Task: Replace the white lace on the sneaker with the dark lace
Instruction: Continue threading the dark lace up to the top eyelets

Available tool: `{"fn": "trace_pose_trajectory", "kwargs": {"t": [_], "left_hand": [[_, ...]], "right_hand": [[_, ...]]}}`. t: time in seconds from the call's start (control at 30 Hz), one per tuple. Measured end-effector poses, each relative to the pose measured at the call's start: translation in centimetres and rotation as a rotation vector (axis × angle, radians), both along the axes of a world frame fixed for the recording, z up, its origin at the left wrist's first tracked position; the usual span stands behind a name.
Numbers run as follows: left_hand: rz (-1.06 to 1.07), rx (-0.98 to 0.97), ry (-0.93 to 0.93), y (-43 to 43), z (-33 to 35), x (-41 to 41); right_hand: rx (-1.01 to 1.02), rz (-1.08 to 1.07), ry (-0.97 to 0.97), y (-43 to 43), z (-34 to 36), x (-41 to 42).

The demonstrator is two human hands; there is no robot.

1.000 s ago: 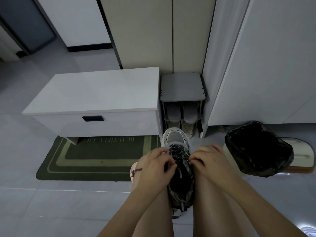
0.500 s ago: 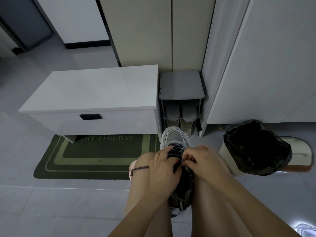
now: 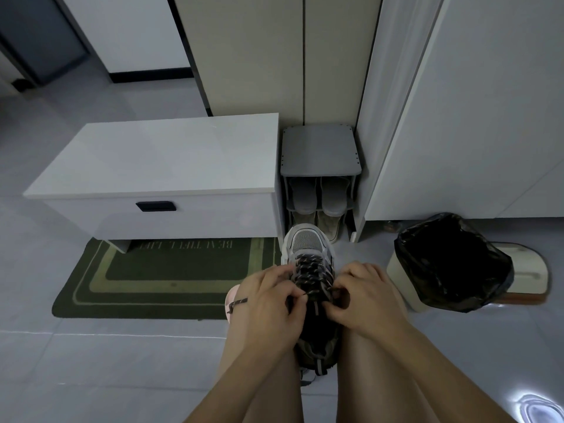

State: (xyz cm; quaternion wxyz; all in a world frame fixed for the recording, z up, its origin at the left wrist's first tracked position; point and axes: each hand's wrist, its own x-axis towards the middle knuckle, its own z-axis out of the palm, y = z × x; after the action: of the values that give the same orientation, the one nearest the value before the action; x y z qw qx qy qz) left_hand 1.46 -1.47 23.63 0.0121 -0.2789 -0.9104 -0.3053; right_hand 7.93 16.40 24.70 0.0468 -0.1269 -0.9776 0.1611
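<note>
Sneaker [image 3: 308,248] sits wedged between the knees for steadiness; left hand [image 3: 268,300] and right hand [image 3: 363,297] each pinch the dark lace [image 3: 311,270], likely tightening it.

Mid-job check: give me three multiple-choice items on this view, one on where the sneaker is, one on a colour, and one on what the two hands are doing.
1. Where is the sneaker?
A. On a table top
B. Between the person's legs, toe pointing away
C. Hanging on a wall hook

2. What colour is the floor mat?
A. Red
B. Green
C. Blue

3. What are the left hand and the right hand doing?
A. Each pinches the dark lace
B. Both lie flat on the floor
C. One holds scissors

Answers:
1 B: the heel sits between the knees and the grey toe points towards the shoe rack.
2 B: the mat is dark green with paler green bands.
3 A: the fingers of each hand are curled on a lace end beside the upper eyelets.
</note>
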Motion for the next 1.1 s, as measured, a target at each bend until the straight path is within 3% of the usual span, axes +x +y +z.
{"fn": "trace_pose_trajectory", "kwargs": {"t": [0.17,0.43,0.67,0.73,0.9,1.1], "left_hand": [[0.038,0.22,-0.111,-2.9,-0.3,-0.3],[0.023,0.158,-0.085,-6.7,-1.4,-0.2],[-0.033,0.172,-0.01,-3.8,0.6,0.1],[-0.07,0.127,0.041,-2.3,0.9,0.1],[-0.121,-0.268,0.143,1.5,0.3,0.8],[-0.125,-0.151,0.105,2.1,-0.7,1.0]], "right_hand": [[-0.023,0.018,0.033,-0.4,-0.2,0.0],[-0.015,0.023,0.059,-0.3,-1.0,-0.2],[-0.122,0.037,0.09,-0.2,-1.1,-0.1],[-0.141,0.037,0.117,0.0,-1.1,-0.2],[-0.179,-0.006,0.194,0.0,-1.0,-0.3],[-0.27,-0.08,0.197,-0.3,-0.4,-0.7]]}}
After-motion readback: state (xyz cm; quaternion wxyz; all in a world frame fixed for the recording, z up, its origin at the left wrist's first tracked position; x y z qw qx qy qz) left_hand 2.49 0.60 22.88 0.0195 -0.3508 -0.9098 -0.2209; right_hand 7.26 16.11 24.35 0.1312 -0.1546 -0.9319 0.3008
